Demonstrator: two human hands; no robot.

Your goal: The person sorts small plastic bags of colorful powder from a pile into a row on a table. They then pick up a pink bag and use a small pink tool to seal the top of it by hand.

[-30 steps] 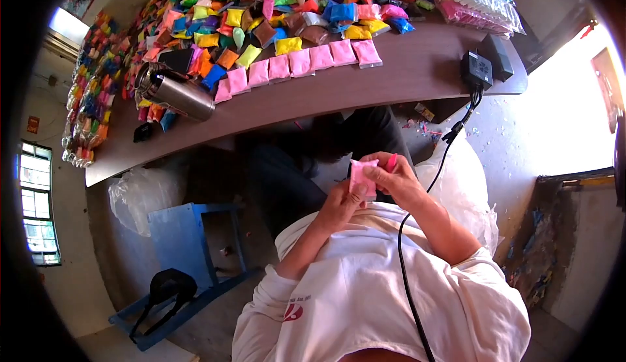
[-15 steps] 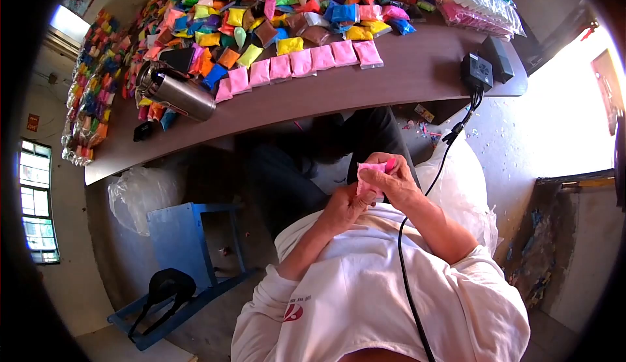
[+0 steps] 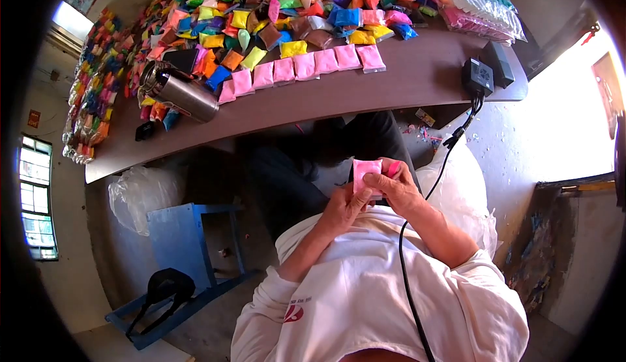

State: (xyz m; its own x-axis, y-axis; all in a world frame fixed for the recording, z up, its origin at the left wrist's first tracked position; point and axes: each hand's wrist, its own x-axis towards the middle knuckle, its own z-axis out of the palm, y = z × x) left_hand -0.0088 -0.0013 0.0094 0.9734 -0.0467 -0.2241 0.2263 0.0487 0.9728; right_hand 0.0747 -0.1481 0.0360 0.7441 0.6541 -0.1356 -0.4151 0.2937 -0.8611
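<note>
A small pink packet [image 3: 366, 174] is held upright over my lap, between both hands. My right hand [image 3: 400, 192] grips its right side, with the thumb pressed across the front. A brighter pink piece [image 3: 394, 169] shows among the right hand's fingers. My left hand [image 3: 344, 209] pinches the packet's lower left corner with the thumb, and its other fingers are hidden behind. Ahead on the table [image 3: 287, 101], a row of similar pink packets [image 3: 304, 66] lies side by side near the front edge.
Many colourful packets [image 3: 268, 36] are heaped behind the row. A steel flask [image 3: 189, 96] lies at the left, and a black device [image 3: 478, 75] sits at the right. Its cable [image 3: 403, 251] runs down over my shirt. A blue stool [image 3: 176, 238] stands at lower left.
The pink packet has been straightened and turned upright, its front now more exposed. My hands have shifted slightly around it. The row on the table sits a little differently in view.
</note>
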